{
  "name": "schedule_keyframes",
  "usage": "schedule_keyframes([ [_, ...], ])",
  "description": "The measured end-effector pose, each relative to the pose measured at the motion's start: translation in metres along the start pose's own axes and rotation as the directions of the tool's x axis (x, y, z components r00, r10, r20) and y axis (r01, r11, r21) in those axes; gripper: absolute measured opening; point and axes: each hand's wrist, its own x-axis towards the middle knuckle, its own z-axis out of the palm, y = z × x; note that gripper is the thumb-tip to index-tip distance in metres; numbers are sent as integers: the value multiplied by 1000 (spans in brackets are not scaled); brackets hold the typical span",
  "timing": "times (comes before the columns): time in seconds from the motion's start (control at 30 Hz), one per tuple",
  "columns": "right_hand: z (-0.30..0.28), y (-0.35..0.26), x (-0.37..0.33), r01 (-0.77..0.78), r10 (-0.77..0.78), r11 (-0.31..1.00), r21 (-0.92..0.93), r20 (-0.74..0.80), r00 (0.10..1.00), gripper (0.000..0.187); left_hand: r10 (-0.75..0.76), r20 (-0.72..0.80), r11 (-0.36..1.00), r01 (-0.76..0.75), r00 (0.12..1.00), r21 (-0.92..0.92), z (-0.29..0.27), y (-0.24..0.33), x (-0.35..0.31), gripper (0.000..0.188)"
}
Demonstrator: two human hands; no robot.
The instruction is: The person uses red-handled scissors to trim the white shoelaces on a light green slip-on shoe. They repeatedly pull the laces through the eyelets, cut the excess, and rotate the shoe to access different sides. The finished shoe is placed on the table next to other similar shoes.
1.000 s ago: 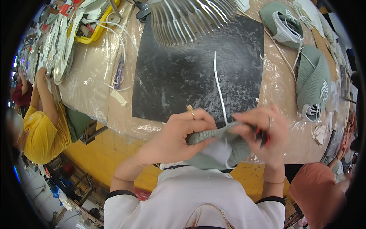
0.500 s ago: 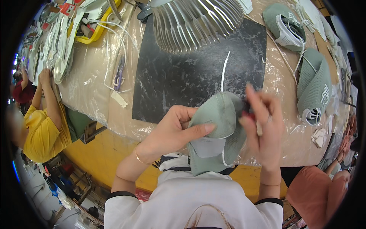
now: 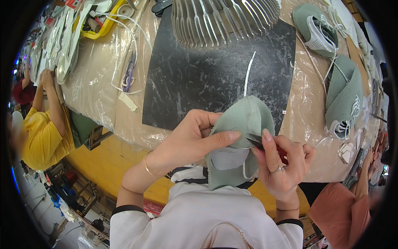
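A sage-green knit shoe upper (image 3: 253, 112) is held above the table's near edge, its pale lining patch showing. My left hand (image 3: 186, 141) grips it from the left, thumb pressed on top and fingers curled beneath. In my right hand (image 3: 284, 166) are small thread snips (image 3: 256, 142) with dark blades and a red handle. Their tips touch or nearly touch the upper beside my left thumb; whether the blades are closed is unclear. A white cord (image 3: 248, 74) sticks out from the upper's far end over a black mat (image 3: 190, 87).
A ribbed metal rack (image 3: 224, 20) stands on the mat's far part. Purple-handled scissors (image 3: 128, 74) and a yellow tray (image 3: 101, 31) lie left. Two green shoe uppers (image 3: 344, 91) with white laces rest at right. A co-worker in yellow (image 3: 45, 133) sits left, another in salmon (image 3: 340, 211) right.
My right hand, blurred before at the upper's right side, has come lower and turned, bringing the snips' tips against or close to the upper. My left hand keeps its hold.
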Motion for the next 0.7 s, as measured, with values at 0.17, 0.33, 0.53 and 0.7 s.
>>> schedule_keyframes([
  [0.17,0,-1,0,3,-2,1000,9,-16,1000,44,-34,-45,999,33,998,-17,2,2,-2,19],
  [0.33,-1,-2,0,20,-20,1000,-20,-6,1000,45,-72,-67,997,74,995,22,3,4,-3,18],
  [0.53,-3,-5,0,0,0,999,-37,1,1000,44,-17,-28,1000,17,999,11,3,0,-1,22],
  [0.7,-2,-8,-2,-20,20,998,-63,-9,1000,41,-10,-18,1000,11,1000,27,4,0,0,24],
])
